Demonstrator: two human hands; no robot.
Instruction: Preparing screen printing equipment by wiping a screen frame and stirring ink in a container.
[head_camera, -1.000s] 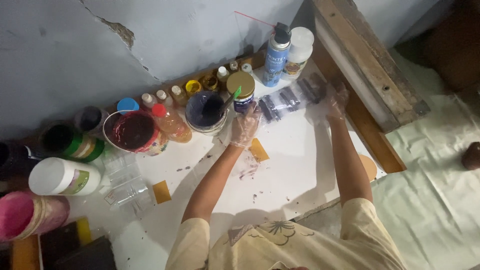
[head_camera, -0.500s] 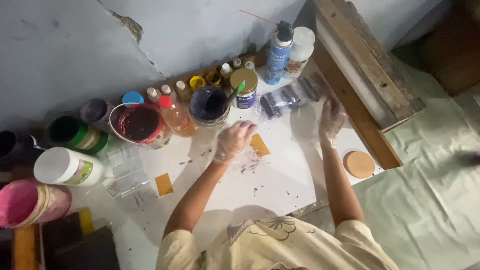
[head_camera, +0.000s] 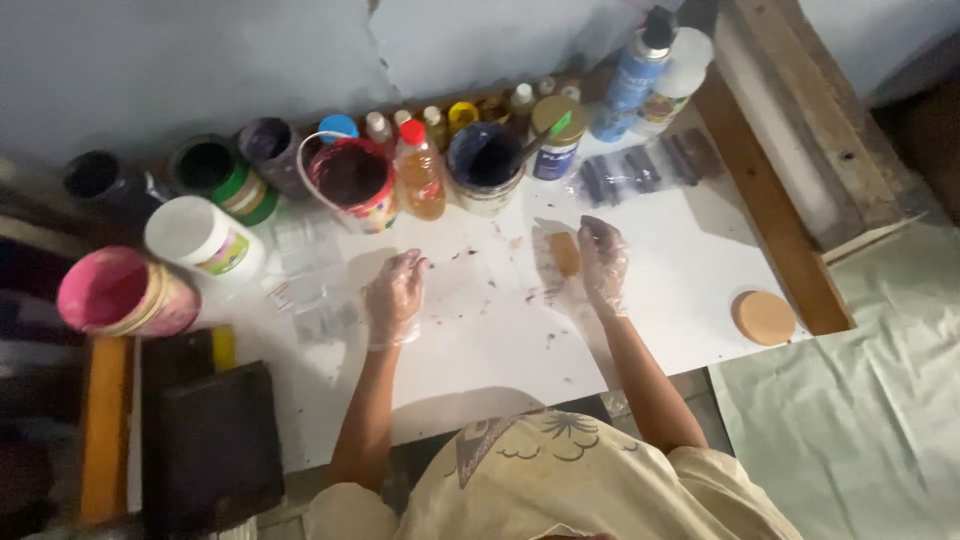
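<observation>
— Left hand (head_camera: 393, 297), gloved, fingers loosely curled, clamped on nothing, hovering over the stained white desk (head_camera: 660, 260). Right hand (head_camera: 603, 265) spread flat, grip apart, fingertips beside the small tan square (head_camera: 565, 254).

— Risky: could drag wet stains across. Could also bump the dark-paint tub (head_camera: 484, 166) just beyond, tipping its stick.
</observation>
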